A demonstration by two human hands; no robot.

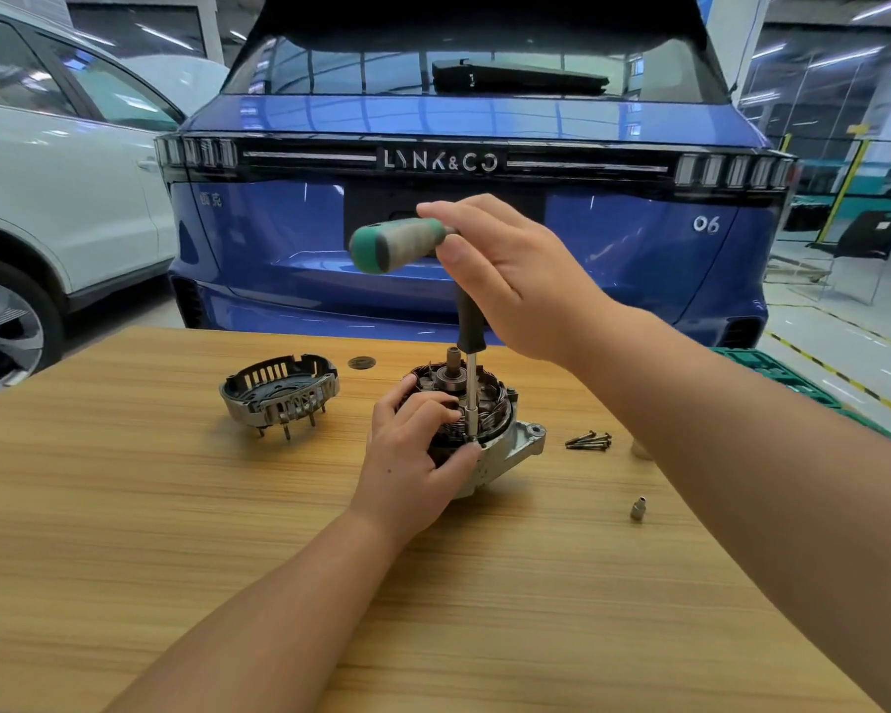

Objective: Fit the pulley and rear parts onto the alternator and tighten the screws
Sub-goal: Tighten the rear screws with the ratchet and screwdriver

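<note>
Driving a screw into an alternator only partly rebuilt

We see the alternator [477, 429] standing near the middle of a wooden table [176, 532], its shaft pointing up and its copper windings exposed. Our left hand [417, 455] curls around the near side of the body, steadying it, fingertips close to the tool's tip. Our right hand [510, 275] rests on the green T-handle driver [397, 245] with fingers nearly straight, the thumb against the crossbar; we cannot tell how firmly it grips. The driver's shaft stands upright, its socket seated at the housing's edge, apparently on a screw.

We judge the job to be at an early-to-middle stage. The rear cover [279, 396] lies apart on the table to the left, not yet fitted. A small cluster of screws [589, 441] waits just right of the alternator, and a loose socket bit [637, 508] lies nearer us. No pulley is visible; it may be underneath, hidden.

Behind the table, a blue car [484, 208] carries the lettering "LYNK & CO" across its tailgate, with "06" at the right and two small characters at the left that are too small to read
</note>
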